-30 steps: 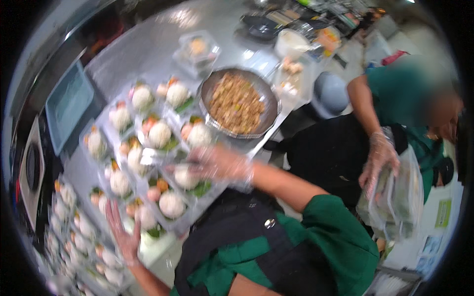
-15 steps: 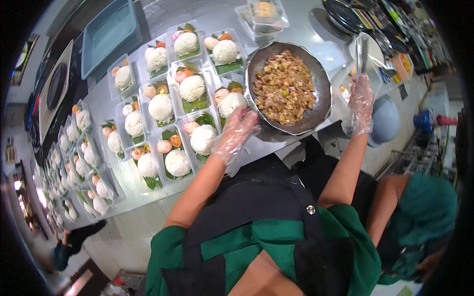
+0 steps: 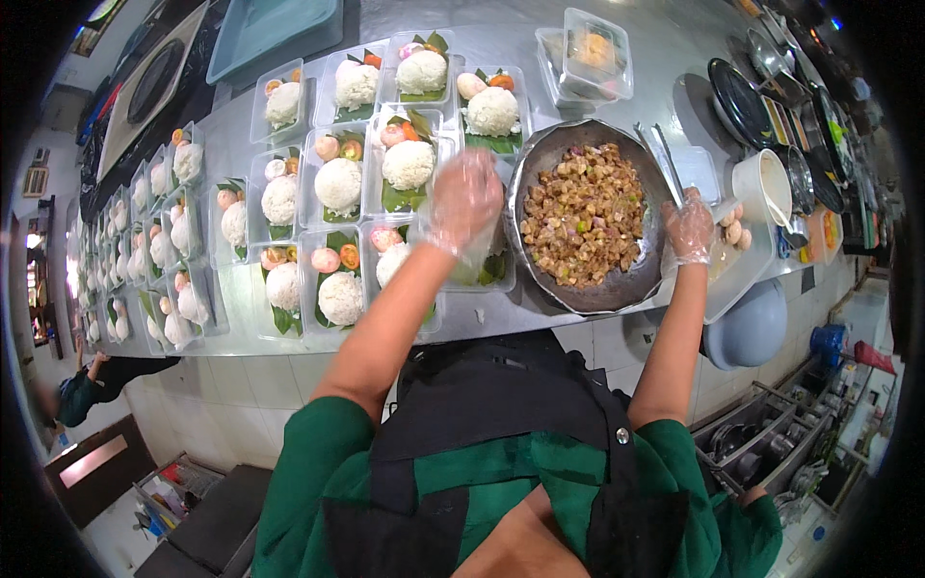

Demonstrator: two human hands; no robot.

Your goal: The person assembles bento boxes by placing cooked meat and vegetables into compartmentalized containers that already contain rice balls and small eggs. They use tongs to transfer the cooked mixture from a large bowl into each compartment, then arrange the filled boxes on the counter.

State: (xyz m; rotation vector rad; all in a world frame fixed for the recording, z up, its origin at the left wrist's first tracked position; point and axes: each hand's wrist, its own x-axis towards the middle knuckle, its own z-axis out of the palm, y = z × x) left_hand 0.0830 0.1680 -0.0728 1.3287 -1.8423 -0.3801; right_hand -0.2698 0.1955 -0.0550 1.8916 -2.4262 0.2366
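Note:
My right hand [image 3: 690,227], in a clear plastic glove, is closed on metal tongs [image 3: 669,162] at the right rim of a wide metal pan [image 3: 519,231]. Chopped browned meat [image 3: 583,217] with green and purple bits fills much of the pan. My left hand [image 3: 466,200], also gloved and smeared by motion, is over the clear containers left of the pan; its fingers cannot be made out. It partly hides a container [image 3: 493,274] beside the pan. The nearby containers hold a rice mound [image 3: 408,166] on green leaf, with egg and tomato slices.
Many more rice containers [image 3: 181,231] stretch left along the metal table [image 3: 665,48]. Stacked clear containers [image 3: 590,58] stand behind the pan. On the right are a white tub [image 3: 762,185], eggs [image 3: 734,229] in a clear bin and black pans [image 3: 740,104]. A blue-grey tub [image 3: 275,34] stands far left.
The view has shifted. My right hand has come down to the pan's right rim with the tongs. My left hand has moved up and away from the pan's left rim.

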